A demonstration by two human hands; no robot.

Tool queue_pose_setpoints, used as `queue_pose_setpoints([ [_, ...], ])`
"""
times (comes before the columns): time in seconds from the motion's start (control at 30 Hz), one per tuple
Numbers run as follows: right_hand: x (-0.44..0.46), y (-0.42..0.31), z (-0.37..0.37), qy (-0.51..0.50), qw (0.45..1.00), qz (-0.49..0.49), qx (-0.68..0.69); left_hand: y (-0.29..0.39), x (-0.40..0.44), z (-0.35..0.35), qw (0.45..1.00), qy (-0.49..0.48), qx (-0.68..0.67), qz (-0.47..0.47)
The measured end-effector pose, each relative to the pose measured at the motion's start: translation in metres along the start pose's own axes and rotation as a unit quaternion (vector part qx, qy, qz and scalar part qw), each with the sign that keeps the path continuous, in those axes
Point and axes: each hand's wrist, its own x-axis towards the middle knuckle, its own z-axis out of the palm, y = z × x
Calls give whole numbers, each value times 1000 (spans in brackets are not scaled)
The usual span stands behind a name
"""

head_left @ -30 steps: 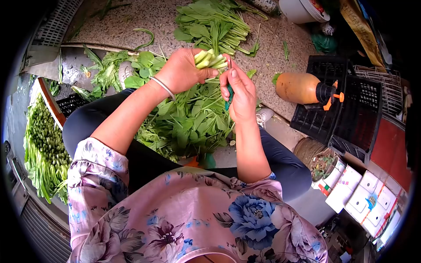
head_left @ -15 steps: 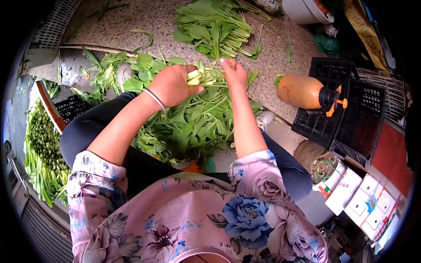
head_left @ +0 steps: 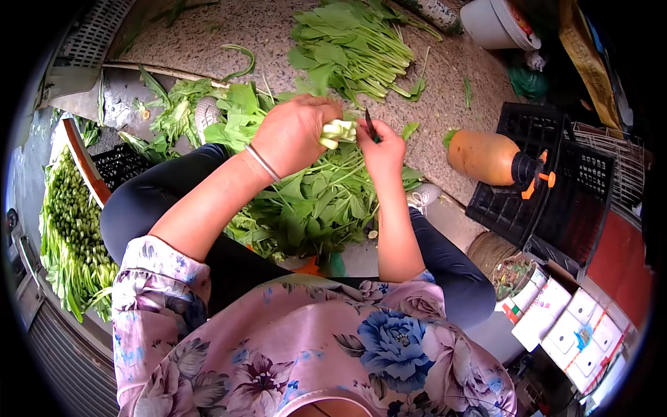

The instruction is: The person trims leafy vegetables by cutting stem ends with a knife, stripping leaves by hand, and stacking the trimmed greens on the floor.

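My left hand [head_left: 295, 135], with a bangle at the wrist, is closed around a bunch of leafy greens [head_left: 338, 133] whose pale stem ends point to the right. Close against those ends, my right hand [head_left: 383, 149] grips a small knife [head_left: 369, 125], its dark blade pointing up and away; most of the handle is hidden by the fingers. Below both hands, between my legs, lies a heap of loose greens [head_left: 313, 205]. Beyond them, a laid-out pile of leafy greens [head_left: 351, 52] rests on the speckled stone surface, stems toward the right.
To the right are an orange spray bottle [head_left: 483, 157], black crates [head_left: 511, 201] and white boxes [head_left: 580, 337]. A white bucket [head_left: 495, 26] stands at the back right. Upright packed greens [head_left: 73, 236] stand at the left, beside a curved wooden edge [head_left: 85, 163].
Both hands have shifted slightly right and nearer my body. The knife now shows in my right hand, and the bunch's stem ends are turned toward it. The view has shifted a little.
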Motion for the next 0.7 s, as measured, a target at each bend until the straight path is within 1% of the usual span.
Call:
queue_pose_setpoints([
  [0.03,-12,-5,-4,-31,993,-5,114,3,0,0,1000,-2,-1,3],
  [0.07,-20,-10,-7,-62,972,-10,227,9,0,-1,996,-72,12,-55],
  [0.1,-24,-16,-11,-61,972,-9,228,14,0,-3,983,-142,25,-112],
  [0.13,-28,-23,-16,-78,953,40,291,20,3,-6,969,-187,18,-161],
  [0.17,-32,-25,-19,-94,927,89,353,19,2,-4,969,-189,18,-160],
  [0.23,-38,-24,-19,-97,917,94,375,14,3,2,949,-161,-176,-206],
  [0.27,-39,-26,-22,-122,889,103,429,12,3,2,935,-162,-216,-228],
  [0.3,-39,-31,-25,-147,858,113,479,12,4,1,935,-162,-216,-228],
  [0.33,-40,-37,-29,-180,826,134,518,11,5,1,926,-157,-260,-226],
  [0.37,-42,-37,-30,-178,826,135,517,11,6,2,913,-152,-304,-224],
  [0.4,-44,-37,-31,-189,837,116,501,13,6,3,901,-141,-342,-228],
  [0.43,-44,-37,-31,-200,846,96,484,14,7,1,901,-142,-342,-227],
  [0.5,-43,-35,-30,-191,852,111,474,16,9,-4,888,-162,-351,-247],
  [0.6,-38,-21,-27,-220,842,108,481,11,7,-4,888,-184,-351,-232],
  [0.63,-36,-16,-25,-227,836,121,484,10,7,-5,888,-184,-352,-233],
  [0.7,-26,-2,-19,-236,832,133,485,8,6,-7,882,-199,-339,-259],
])
